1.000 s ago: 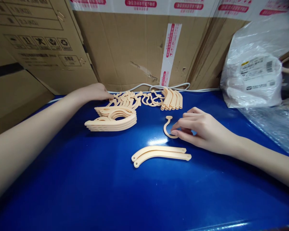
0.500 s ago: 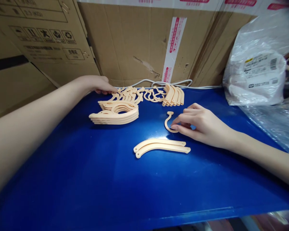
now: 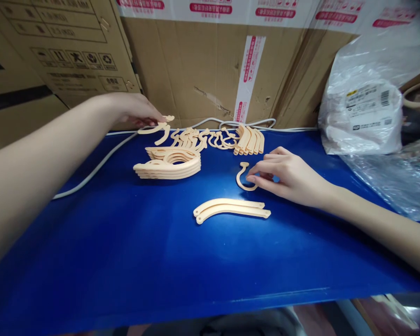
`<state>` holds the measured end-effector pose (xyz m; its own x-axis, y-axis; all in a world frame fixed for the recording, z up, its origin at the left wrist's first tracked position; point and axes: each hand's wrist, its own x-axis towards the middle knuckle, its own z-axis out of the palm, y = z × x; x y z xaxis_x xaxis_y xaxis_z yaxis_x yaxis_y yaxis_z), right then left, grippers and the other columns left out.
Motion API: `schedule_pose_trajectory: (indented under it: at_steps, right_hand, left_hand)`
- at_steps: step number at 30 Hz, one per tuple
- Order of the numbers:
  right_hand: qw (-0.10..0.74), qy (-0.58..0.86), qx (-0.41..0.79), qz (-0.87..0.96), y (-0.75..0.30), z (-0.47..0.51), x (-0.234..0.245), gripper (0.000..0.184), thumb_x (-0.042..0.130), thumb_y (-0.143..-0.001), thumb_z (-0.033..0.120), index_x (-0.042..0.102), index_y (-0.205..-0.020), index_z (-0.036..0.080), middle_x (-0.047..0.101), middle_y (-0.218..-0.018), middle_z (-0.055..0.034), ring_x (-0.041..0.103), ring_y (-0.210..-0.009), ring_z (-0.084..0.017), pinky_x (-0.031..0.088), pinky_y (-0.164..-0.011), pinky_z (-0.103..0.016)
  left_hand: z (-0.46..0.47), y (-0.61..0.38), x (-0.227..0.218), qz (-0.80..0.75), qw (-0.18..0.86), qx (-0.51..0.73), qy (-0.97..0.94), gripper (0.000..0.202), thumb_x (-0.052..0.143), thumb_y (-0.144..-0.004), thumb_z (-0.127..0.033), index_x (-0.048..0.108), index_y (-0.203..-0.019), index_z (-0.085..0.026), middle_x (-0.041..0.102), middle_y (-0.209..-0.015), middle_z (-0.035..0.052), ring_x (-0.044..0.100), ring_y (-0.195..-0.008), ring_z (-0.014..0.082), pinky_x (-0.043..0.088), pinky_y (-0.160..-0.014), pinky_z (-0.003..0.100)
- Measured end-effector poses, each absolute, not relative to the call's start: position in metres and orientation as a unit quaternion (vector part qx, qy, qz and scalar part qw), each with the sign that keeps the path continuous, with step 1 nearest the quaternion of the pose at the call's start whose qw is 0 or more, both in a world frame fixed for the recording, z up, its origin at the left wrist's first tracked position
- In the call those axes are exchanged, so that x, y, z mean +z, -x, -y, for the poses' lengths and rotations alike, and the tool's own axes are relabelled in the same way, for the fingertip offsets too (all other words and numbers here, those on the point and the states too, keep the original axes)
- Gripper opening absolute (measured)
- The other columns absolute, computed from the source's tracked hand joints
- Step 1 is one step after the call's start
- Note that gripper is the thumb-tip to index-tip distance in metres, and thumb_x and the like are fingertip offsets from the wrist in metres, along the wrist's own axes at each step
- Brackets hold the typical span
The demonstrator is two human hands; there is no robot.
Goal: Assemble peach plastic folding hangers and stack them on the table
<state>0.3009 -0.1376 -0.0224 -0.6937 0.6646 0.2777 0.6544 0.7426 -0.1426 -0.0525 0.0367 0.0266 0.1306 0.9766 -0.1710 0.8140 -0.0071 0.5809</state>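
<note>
At the back left, my left hand (image 3: 140, 111) pinches a cream, branched plastic piece (image 3: 163, 127) and holds it above the table; its exact shape is partly hidden by the fingers. My right hand (image 3: 283, 176) rests on the blue surface, its thumb and finger closed on the end of a cream plastic hook (image 3: 240, 177). In front of it lie two curved hanger arms (image 3: 233, 207) side by side. A stack of cream curved hanger parts (image 3: 171, 170) sits left of centre. Behind are several loose hooks (image 3: 219, 140) and a row of curved arms (image 3: 250, 140).
Cardboard boxes (image 3: 182, 70) stand along the back of the blue table (image 3: 143, 261). A white cable (image 3: 98, 170) runs along the rear and left. Clear plastic bags, one with a labelled white package (image 3: 367, 112), lie at the right.
My left hand has lifted a cream piece away from the back pile, up and to the left. My right hand keeps its hold on the hook. The view has shifted slightly.
</note>
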Motion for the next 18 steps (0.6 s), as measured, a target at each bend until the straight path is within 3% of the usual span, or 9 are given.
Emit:
schedule_pose_trajectory:
  at_steps: [5, 10, 14, 18]
  right_hand:
    - [0.16, 0.355, 0.009, 0.921, -0.301, 0.137, -0.023, 0.027, 0.048, -0.101, 0.033, 0.071, -0.094, 0.02, 0.072, -0.076, -0.002, 0.061, -0.069, -0.016, 0.036, -0.083, -0.036]
    - [0.155, 0.357, 0.001, 0.921, -0.302, 0.134, -0.026, 0.027, 0.048, -0.102, 0.033, 0.071, -0.094, 0.019, 0.072, -0.077, -0.0026, 0.062, -0.07, -0.016, 0.036, -0.082, -0.035]
    - [0.149, 0.355, -0.006, 0.923, -0.303, 0.132, -0.028, 0.029, 0.048, -0.102, 0.033, 0.071, -0.094, 0.018, 0.072, -0.079, -0.0039, 0.063, -0.071, -0.017, 0.036, -0.083, -0.036]
    - [0.14, 0.347, -0.013, 0.927, -0.304, 0.132, -0.028, 0.031, 0.047, -0.102, 0.033, 0.072, -0.095, 0.018, 0.073, -0.081, -0.0053, 0.064, -0.073, -0.018, 0.036, -0.082, -0.037]
  left_hand:
    - [-0.014, 0.046, 0.039, -0.655, 0.235, 0.156, -0.701, 0.058, 0.077, -0.053, -0.08, 0.063, -0.067, -0.025, 0.05, -0.056, -0.0004, 0.041, -0.077, 0.0173, 0.033, -0.074, 0.041]
    - [0.008, 0.032, 0.054, -0.655, 0.118, 0.179, -0.725, 0.051, 0.073, -0.066, -0.074, 0.066, -0.069, -0.024, 0.051, -0.057, -0.0039, 0.039, -0.072, 0.0133, 0.033, -0.072, 0.035]
    - [0.032, 0.004, 0.072, -0.624, 0.023, 0.204, -0.754, 0.04, 0.07, -0.079, -0.056, 0.072, -0.087, -0.018, 0.055, -0.067, -0.0034, 0.043, -0.073, 0.0121, 0.031, -0.066, 0.031]
    - [0.06, -0.03, 0.088, -0.575, -0.01, 0.227, -0.786, 0.036, 0.069, -0.083, -0.045, 0.075, -0.097, -0.012, 0.059, -0.074, 0.0007, 0.047, -0.071, 0.0123, 0.032, -0.067, 0.03]
